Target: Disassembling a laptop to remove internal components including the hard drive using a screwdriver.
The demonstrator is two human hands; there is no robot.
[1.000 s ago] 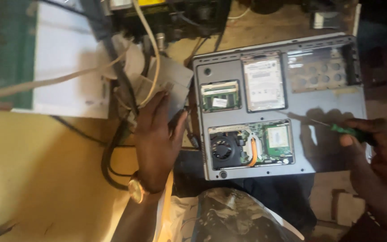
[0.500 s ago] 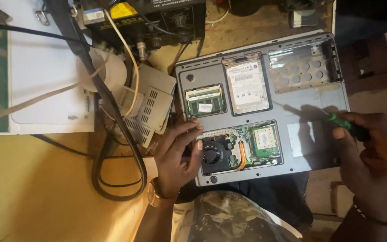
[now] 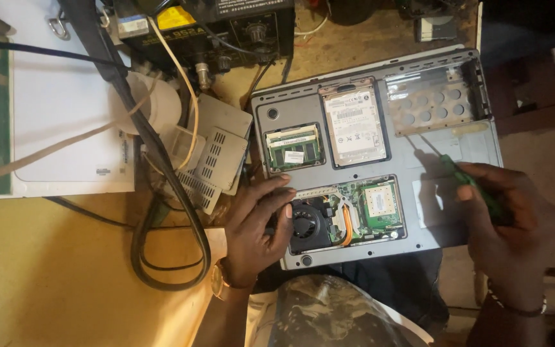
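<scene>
Laptop (image 3: pixel 380 160), grey, lies bottom-up with its covers off, resting partly on the person's lap and partly against the wooden bench edge. Open bays show a memory module (image 3: pixel 293 148), a hard drive (image 3: pixel 354 125), an empty perforated bay (image 3: pixel 431 103), and a lower bay with a black fan (image 3: pixel 308 225), copper heat pipe (image 3: pixel 347 225) and a small green card (image 3: pixel 380 202). Left hand (image 3: pixel 258 231) is curled around the laptop's lower left edge, thumb and fingertips touching the rim just beside the fan; a gold wristwatch (image 3: pixel 220 283) sits on that wrist. Right hand (image 3: pixel 505 222) is closed around a green-handled screwdriver (image 3: pixel 467 180), whose thin shaft angles up-left, tip near the lower edge of the perforated bay; contact there is too small to tell. Removed grey vented covers (image 3: pixel 216 160) lie stacked just left of the laptop. Black cables (image 3: pixel 162 212) loop across the yellow table (image 3: pixel 46 276). A white board (image 3: pixel 59 109) sits far left, a black electronic unit (image 3: pixel 226 26) above.
</scene>
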